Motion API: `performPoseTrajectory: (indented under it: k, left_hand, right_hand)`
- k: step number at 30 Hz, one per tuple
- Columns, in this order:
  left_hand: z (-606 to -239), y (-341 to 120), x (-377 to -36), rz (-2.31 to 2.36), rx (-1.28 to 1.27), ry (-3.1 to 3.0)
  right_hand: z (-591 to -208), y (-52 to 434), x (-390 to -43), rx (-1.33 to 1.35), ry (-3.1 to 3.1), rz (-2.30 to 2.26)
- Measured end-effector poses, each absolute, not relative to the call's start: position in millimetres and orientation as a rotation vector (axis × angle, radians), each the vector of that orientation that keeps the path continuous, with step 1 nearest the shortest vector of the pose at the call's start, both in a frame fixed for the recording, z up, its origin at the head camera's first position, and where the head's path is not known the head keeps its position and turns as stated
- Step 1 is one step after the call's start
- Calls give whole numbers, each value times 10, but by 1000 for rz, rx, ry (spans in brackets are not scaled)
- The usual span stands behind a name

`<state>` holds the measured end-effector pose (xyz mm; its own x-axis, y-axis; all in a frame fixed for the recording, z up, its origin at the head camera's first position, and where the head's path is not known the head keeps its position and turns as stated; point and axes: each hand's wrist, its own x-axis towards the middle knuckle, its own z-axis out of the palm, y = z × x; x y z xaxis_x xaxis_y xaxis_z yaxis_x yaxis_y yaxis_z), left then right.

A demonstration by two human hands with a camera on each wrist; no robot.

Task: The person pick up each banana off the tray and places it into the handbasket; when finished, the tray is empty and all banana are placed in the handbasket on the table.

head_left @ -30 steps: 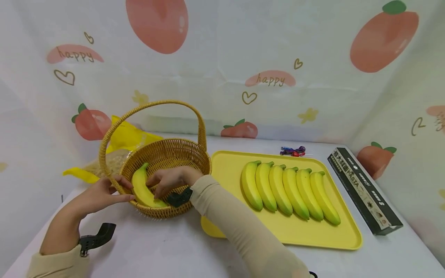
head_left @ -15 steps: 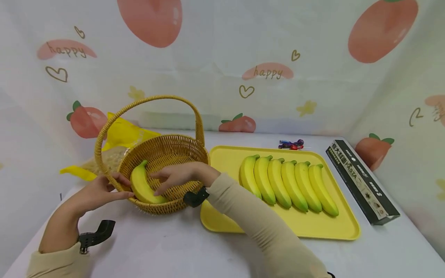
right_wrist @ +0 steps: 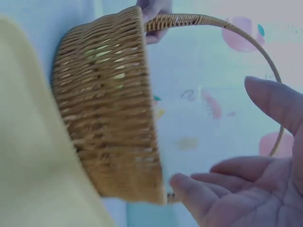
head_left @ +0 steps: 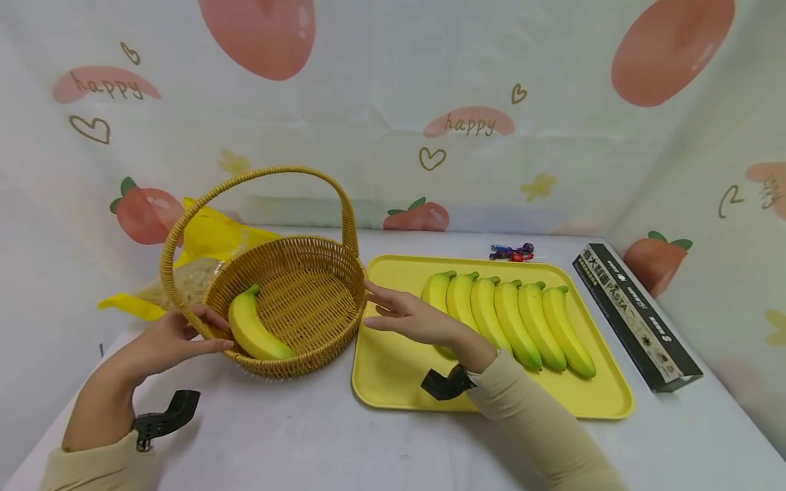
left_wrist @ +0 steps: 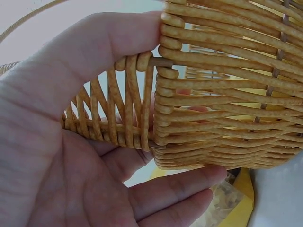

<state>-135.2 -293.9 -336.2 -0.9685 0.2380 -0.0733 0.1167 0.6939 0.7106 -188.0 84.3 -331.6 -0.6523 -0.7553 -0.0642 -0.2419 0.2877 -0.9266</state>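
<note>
A woven wicker basket (head_left: 307, 300) with a tall handle stands left of a yellow tray (head_left: 491, 404). One yellow-green banana (head_left: 253, 331) lies inside it against the left wall. My left hand (head_left: 175, 339) grips the basket's left rim, and the left wrist view shows the hand (left_wrist: 66, 142) with its thumb over the weave (left_wrist: 227, 94) and its fingers below. My right hand (head_left: 410, 318) hovers open over the tray's left part, fingers straight and pointing at the basket. It holds nothing. In the right wrist view its palm (right_wrist: 255, 189) faces the basket wall (right_wrist: 109, 118).
Several bananas (head_left: 510, 326) lie side by side on the tray. A dark pasta box (head_left: 635, 317) lies at the right, and candy wrappers (head_left: 512, 253) lie behind the tray. A yellow bag (head_left: 209, 239) sits behind the basket. Printed cloth walls enclose the table.
My right hand has let go of the banana in the basket and moved right, out of the basket, to above the tray. The left hand has kept its hold on the rim.
</note>
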Motion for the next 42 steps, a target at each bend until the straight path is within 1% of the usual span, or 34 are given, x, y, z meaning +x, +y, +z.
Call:
performPoseTrajectory:
  k: [7,14,19,24,32,42]
  left_hand:
    - [-3373,-2922,-1355,1084,254,2754]
    - [-3355,-2941,-1357,1085,273,2765]
    - [-3356,-2942,-1351,1099,289,2774]
    - [-3360,-2940,-1356,1092,284,2771]
    - [-3366,-2947,-1356,1090,261,2767]
    - [-3375,-2953,-1366,1109,260,2747]
  right_hand:
    - [-3512,1157,-1786,-723,2156,-1534]
    - [-3658,1301,-1733,-541,2549,-1387]
    - [-3718,1356,-1724,-469,2656,-1341]
    - [-3815,1381,-1774,-453,2647,-1332]
    - [-3916,1394,-1808,-579,2701,-1285]
    - [-3990,1406,-1810,-623,2675,-1140]
